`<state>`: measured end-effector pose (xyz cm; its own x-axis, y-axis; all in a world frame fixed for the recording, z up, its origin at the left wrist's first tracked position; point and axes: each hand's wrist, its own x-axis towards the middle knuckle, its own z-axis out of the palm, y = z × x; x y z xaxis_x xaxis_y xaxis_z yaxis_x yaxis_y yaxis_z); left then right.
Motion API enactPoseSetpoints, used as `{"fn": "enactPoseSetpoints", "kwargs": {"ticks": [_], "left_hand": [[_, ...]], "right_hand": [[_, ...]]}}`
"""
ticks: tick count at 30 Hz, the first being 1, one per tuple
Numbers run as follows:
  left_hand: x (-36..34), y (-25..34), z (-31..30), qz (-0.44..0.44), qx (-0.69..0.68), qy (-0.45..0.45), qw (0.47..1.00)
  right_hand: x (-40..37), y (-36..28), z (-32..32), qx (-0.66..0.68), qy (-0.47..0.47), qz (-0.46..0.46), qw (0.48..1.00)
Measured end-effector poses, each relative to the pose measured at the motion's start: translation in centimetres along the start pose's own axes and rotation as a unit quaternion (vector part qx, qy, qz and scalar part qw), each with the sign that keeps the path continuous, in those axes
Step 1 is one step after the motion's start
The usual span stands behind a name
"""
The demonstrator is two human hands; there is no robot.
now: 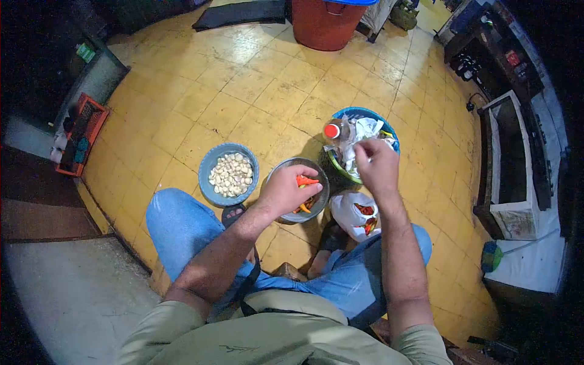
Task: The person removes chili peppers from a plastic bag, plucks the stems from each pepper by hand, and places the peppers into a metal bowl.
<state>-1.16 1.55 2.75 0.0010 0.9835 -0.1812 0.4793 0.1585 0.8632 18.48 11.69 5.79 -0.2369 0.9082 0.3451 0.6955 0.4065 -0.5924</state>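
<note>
My left hand [283, 191] is over a grey basin [326, 193], its fingers closed on an orange-red chili pepper [306, 180]. More red and yellow-orange peppers lie inside that basin, partly hidden by the hand. To the right, my right hand [378, 165] is raised above a blue and green basket [366, 111], thumb and fingers pinched together. Whatever may be in that pinch is too small to make out. The basket holds white crumpled plastic and a clear bottle with a red cap [331, 131]. A white plastic bag [344, 214] of red peppers stands open below it.
A blue-grey bowl [204, 177] of peeled garlic cloves [231, 174] sits left of the basin. Yellow tiles cover the floor. A red tub [322, 27] stands at the back, an orange crate [91, 131] at far left, and a white-framed shelf [514, 213] at right.
</note>
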Motion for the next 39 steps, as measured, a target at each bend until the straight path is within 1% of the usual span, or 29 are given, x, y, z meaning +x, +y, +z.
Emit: {"fn": "enactPoseSetpoints", "kwargs": {"ticks": [1, 2, 4, 5, 6, 8, 9, 10, 11, 12, 13, 14, 16, 18, 19, 21, 22, 24, 25, 26, 28, 30, 31, 32, 33, 35, 36, 38, 39], "left_hand": [[0.1, -0.2, 0.1, 0.003, -0.018, 0.004, 1.000], [0.2, -0.4, 0.2, 0.006, -0.036, 0.008, 0.999], [0.3, -0.5, 0.3, 0.012, -0.064, 0.011, 0.998], [0.4, -0.5, 0.3, 0.018, -0.090, 0.014, 0.996], [0.4, -0.6, 0.3, 0.018, -0.090, 0.015, 0.996], [0.4, -0.7, 0.6, 0.021, -0.095, 0.016, 0.995], [0.3, -0.5, 0.7, 0.021, -0.096, 0.018, 0.995], [0.1, -0.2, 0.8, 0.021, -0.099, 0.025, 0.995], [0.0, -0.1, 0.8, 0.021, -0.101, 0.031, 0.994], [0.0, -0.1, 0.8, 0.019, -0.099, 0.030, 0.994], [0.0, -0.2, 0.9, 0.024, -0.094, 0.020, 0.995], [0.1, -0.3, 1.0, 0.030, -0.090, 0.011, 0.995], [-0.1, 0.2, 0.8, 0.017, -0.122, 0.002, 0.992], [-0.2, 0.9, 0.3, -0.008, -0.029, -0.004, 1.000], [-0.2, 0.7, 0.3, -0.008, -0.030, -0.002, 1.000], [0.0, 0.0, 0.6, 0.021, -0.137, 0.026, 0.990], [0.2, -0.3, 0.8, 0.021, -0.138, 0.028, 0.990], [0.6, -0.6, 1.0, 0.019, -0.241, 0.034, 0.970], [0.6, -0.6, 1.0, 0.019, -0.242, 0.035, 0.970], [0.6, -0.6, 1.1, 0.004, -0.297, 0.031, 0.954], [0.5, -0.6, 1.1, -0.011, -0.351, 0.029, 0.936], [0.4, -0.7, 1.2, -0.013, -0.384, 0.050, 0.922], [0.4, -0.7, 1.1, -0.012, -0.383, 0.050, 0.922], [0.4, -0.7, 0.9, 0.000, -0.323, 0.051, 0.945], [0.3, -0.5, 0.6, 0.013, -0.262, 0.052, 0.964], [-0.1, 0.2, 0.2, 0.033, -0.222, 0.029, 0.974], [-0.3, 0.7, -0.1, 0.053, -0.181, 0.007, 0.982], [-0.5, 1.1, 0.0, 0.033, -0.146, 0.001, 0.989], [-0.5, 1.0, 0.1, 0.075, -0.096, 0.026, 0.992]], "right_hand": [[0.7, 0.9, -0.3, 0.027, -0.005, 0.039, 0.999], [1.3, 1.5, -0.9, 0.026, -0.006, 0.039, 0.999], [2.6, 1.2, -2.6, -0.019, -0.007, 0.171, 0.985], [2.5, 4.0, -1.9, -0.054, -0.003, 0.159, 0.986], [2.3, 4.0, -1.6, -0.054, -0.003, 0.159, 0.986], [1.5, 3.9, -1.1, -0.059, 0.012, 0.023, 0.998], [1.2, 3.0, -0.8, 0.010, -0.046, -0.004, 0.999], [0.4, 0.4, -0.7, 0.132, -0.127, 0.040, 0.982], [-0.5, -1.8, -0.7, 0.156, -0.206, 0.010, 0.966], [-1.5, -2.6, 0.2, 0.175, -0.218, -0.053, 0.958], [-2.5, -3.5, 1.0, 0.231, -0.270, -0.012, 0.935], [-2.6, -3.7, 1.4, 0.232, -0.269, -0.011, 0.935], [-2.7, -3.8, 1.8, 0.137, -0.292, -0.070, 0.944], [-2.0, -3.6, 1.2, 0.130, -0.269, -0.073, 0.952], [-1.8, -3.3, 0.9, 0.158, -0.226, -0.030, 0.961], [-1.4, -2.8, 0.2, 0.244, -0.175, 0.049, 0.953], [-1.4, -2.6, 0.2, 0.243, -0.176, 0.048, 0.953], [-1.6, -2.2, 0.5, 0.378, -0.202, 0.175, 0.886], [-2.0, -2.5, 0.7, 0.383, -0.211, 0.204, 0.876], [-2.4, -2.8, 1.0, 0.383, -0.212, 0.204, 0.875], [-2.9, -3.4, 1.6, 0.441, -0.265, 0.230, 0.826], [-2.8, -3.2, 1.9, 0.422, -0.263, 0.213, 0.841], [-2.7, -2.8, 1.8, 0.389, -0.256, 0.171, 0.868], [-2.6, -2.5, 1.8, 0.354, -0.249, 0.130, 0.892], [-2.6, -2.7, 1.7, 0.354, -0.249, 0.130, 0.892], [-2.6, -3.2, 1.5, 0.337, -0.183, 0.051, 0.922], [-2.5, -3.4, 1.2, 0.336, -0.183, 0.052, 0.922], [-2.4, -3.8, 0.6, 0.196, -0.186, -0.051, 0.961], [-2.4, -3.8, 0.7, 0.201, -0.174, -0.055, 0.962]]}}
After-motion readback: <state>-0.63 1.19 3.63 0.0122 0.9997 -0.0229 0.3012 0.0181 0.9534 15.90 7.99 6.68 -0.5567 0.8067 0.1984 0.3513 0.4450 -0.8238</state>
